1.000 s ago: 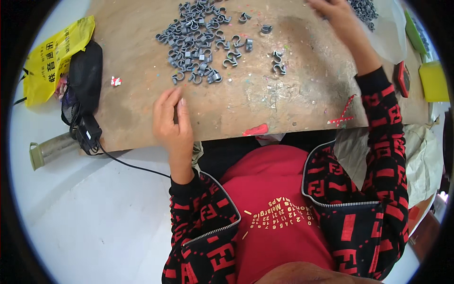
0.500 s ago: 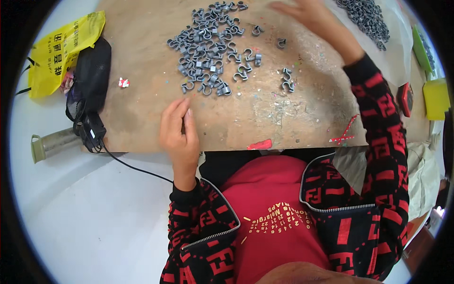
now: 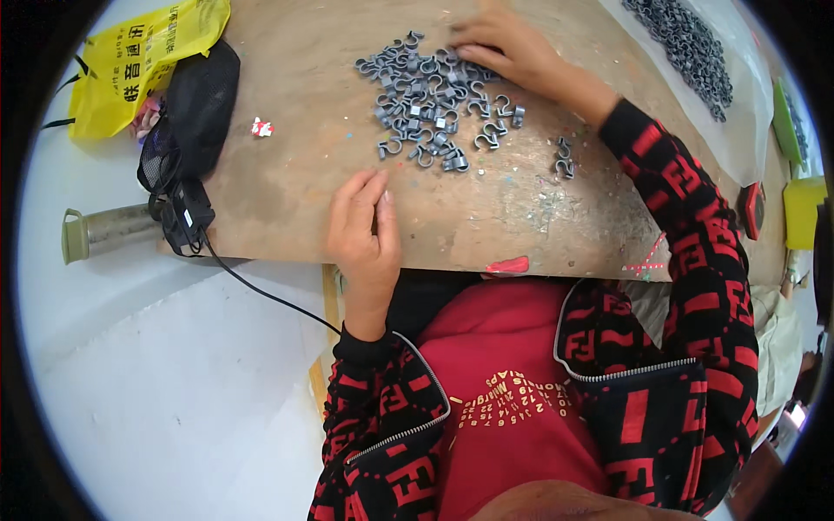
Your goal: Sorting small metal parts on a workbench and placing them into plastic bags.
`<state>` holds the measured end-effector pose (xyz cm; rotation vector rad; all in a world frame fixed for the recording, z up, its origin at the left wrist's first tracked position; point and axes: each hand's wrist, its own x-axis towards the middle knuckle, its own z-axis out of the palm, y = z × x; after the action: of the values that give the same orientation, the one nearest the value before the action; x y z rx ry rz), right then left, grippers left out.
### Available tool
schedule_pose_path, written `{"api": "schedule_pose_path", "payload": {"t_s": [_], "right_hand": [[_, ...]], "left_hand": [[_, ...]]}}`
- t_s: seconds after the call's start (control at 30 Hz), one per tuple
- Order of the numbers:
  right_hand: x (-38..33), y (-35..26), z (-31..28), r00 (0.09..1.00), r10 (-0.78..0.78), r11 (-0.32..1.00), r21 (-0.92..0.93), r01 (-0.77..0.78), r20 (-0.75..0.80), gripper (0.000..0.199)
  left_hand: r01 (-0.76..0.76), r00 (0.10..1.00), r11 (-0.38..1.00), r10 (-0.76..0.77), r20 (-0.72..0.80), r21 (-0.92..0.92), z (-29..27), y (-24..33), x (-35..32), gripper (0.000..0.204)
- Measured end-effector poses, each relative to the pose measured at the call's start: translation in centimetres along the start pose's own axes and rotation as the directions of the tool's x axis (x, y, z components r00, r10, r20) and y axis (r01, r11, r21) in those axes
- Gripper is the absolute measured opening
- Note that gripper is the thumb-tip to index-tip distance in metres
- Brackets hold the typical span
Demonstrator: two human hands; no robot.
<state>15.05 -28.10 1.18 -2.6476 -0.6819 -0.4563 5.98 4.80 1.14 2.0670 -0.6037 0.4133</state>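
A pile of small grey plastic C-shaped clips lies on the wooden tabletop. At its far right edge is my right hand, palm down with fingers spread; some are blurred. Its fingertips reach the clips there, and I cannot make out any clip gripped in it. My left hand rests on the table by the near edge, just short of the pile. Its fingers stretch forward, thumb a little apart, with nothing between them. Two loose clips sit right of the pile, below my right forearm.
Many more clips lie on a clear plastic sheet at the far right. Beyond are a green tray and a yellow container. On the left are a yellow bag, a black pouch, a cabled adapter and a bottle.
My right hand has come left from the far right onto the pile's far edge. The pile's far end looks more drawn in. The whole view has shifted, with my left hand still near the pile.
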Motion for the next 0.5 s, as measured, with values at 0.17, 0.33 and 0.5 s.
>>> {"api": "schedule_pose_path", "payload": {"t_s": [0.17, 0.33, 0.5], "right_hand": [[-3.5, -3.9, -3.5, 0.993, 0.089, 0.992, 0.083, -0.095, 0.071, 0.023], [4.3, -5.5, -1.6, 0.957, 0.232, 0.959, 0.12, -0.255, 0.176, 0.031], [6.9, -5.0, 5.0, 1.0, -0.012, 0.998, -0.065, 0.01, -0.02, 0.036]], "left_hand": [[0.014, 1.0, 1.0, -0.014, 0.002, -0.02, 0.4, -0.2, -0.2, 0.024], [-0.051, 0.998, 0.997, 0.053, -0.027, 0.052, 0.2, -0.9, -0.7, 0.027], [-0.058, 0.998, 0.994, 0.057, 0.011, 0.091, 1.3, -1.1, -0.2, 0.03]]}}
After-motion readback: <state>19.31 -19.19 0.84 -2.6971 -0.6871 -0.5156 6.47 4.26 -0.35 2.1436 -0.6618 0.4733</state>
